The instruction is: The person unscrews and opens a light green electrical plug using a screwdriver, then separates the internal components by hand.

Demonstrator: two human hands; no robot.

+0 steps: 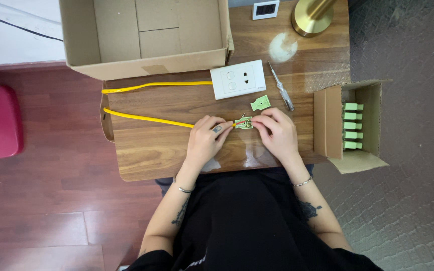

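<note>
Both hands meet at the middle of a small wooden table (177, 160). The left hand (206, 140) is closed around the end of a yellow cable (146, 118), fingers curled over it where its bared wires run into a small green plug body (243, 122). The right hand (276, 131) pinches the other side of that green piece between thumb and fingertips, pressing it against the tabletop. The part lies open, with what look like reddish wire ends inside, though it is too small to tell how they sit.

The cable runs left from the hands to the table's edge, loops there, and comes back along the far side to a white wall socket plate (238, 79), which lies flat near the middle of the table. Just beyond the hands lies a separate green plug cover (260, 103), apart from the held piece. A screwdriver (281, 86) lies beside it, right of the socket plate.

A large open cardboard box (146, 35) sits on the far left part of the table. At the right edge a small open carton (350, 125) shows a row of green plugs (352, 125) stacked inside. A brass lamp base (311, 17) stands at the far right corner, with a small white digital display (265, 9) next to it.
</note>
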